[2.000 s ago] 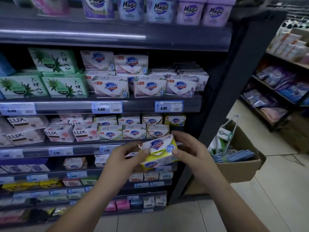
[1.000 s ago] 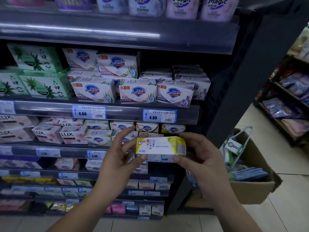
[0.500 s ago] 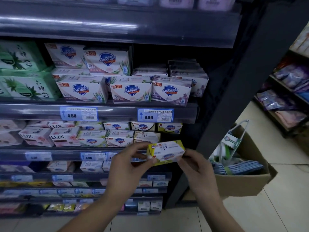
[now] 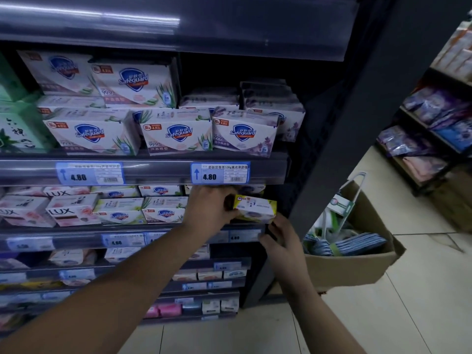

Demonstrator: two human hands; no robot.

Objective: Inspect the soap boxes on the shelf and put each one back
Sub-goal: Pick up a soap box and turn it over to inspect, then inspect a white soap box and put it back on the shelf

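Here, soap box (image 4: 255,210) within left fingers (image 4: 226,200).

Both arms reach forward; left grip (image 4: 209,210) clasps a soap box (image 4: 255,209), right grip (image 4: 281,241) curled just below.

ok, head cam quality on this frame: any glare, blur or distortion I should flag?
Head view: dim overall; a glare streak on the top shelf edge; the 4.80 price tag reads, lower tags smear; the yellow soap box in the left hand is soft; the dark upright leans, likely wide-angle distortion.
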